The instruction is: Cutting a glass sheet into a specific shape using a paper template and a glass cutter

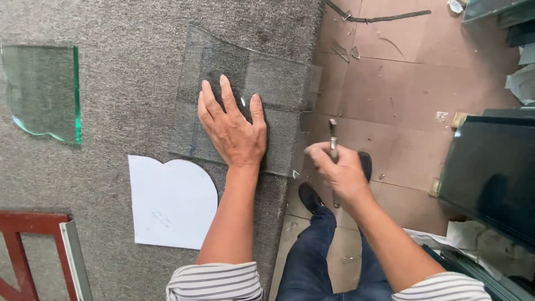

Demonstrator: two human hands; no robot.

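Striped sleeves (pixel 214 281) sit closest to the lens, w/ forearms running up from them. Left hand (pixel 233 131) lies flat, fingers (pixel 212 100) spread open, pressing on a clear glass sheet (pixel 245 100) that sits at the right edge of the grey carpeted surface (pixel 122 100), one end overhanging the edge. Right hand (pixel 340 170) is past that edge, above the floor (pixel 401 89), fingers curled shut round a slim glass cutter (pixel 333 136), tip up, just beside the overhanging end of the sheet.

Risks, judged: overhang is unsupported, so extra weight from the left palm could snap or tip it; bare skin near raw edges = cut. Shards (pixel 345 51) already lie on the floor near the shoes (pixel 309 196).

Further out: white paper template (pixel 170 203) near the left wrist, a green-edged glass piece (pixel 42 92) by the surface's left edge, red frame (pixel 22 245) at its bottom-left corner, dark glass panes (pixel 490 173) well apart at right.
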